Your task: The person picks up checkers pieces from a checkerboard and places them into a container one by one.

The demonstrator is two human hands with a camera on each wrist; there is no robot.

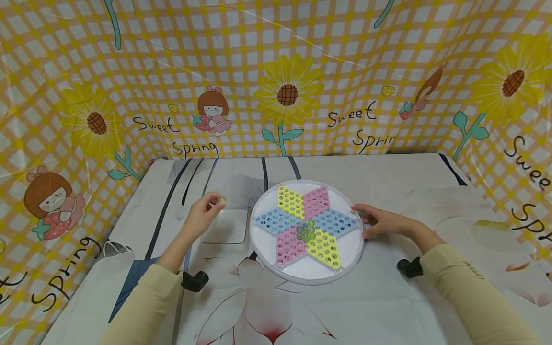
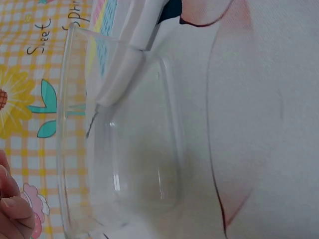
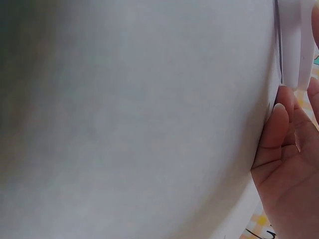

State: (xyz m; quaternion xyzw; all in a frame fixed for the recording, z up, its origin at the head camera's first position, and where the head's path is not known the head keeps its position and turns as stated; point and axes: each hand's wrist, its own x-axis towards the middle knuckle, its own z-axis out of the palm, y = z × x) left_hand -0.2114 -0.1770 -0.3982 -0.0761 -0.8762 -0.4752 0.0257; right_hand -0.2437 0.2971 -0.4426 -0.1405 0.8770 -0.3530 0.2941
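My left hand (image 1: 206, 213) pinches a small greenish marble (image 1: 222, 200) between thumb and fingertips, above the back of a clear plastic box (image 1: 224, 243). In the left wrist view the fingers (image 2: 17, 206) show past the rim of the box, and no marble can be seen in it. A round white Chinese checkers board (image 1: 264, 251) with a pink, yellow and blue star lies to the right of the box. Several green marbles (image 1: 307, 231) cluster near its centre. My right hand (image 1: 384, 223) rests at the board's right rim, thumb and fingers spread along it.
A cloth with printed flowers (image 1: 271, 316) and dark lines covers the table. Behind stands a yellow checked curtain (image 1: 241, 62) with sunflowers. Black wrist devices (image 1: 195, 281) are worn near both sleeves. A white and blue item (image 1: 125, 273) lies beside the left forearm.
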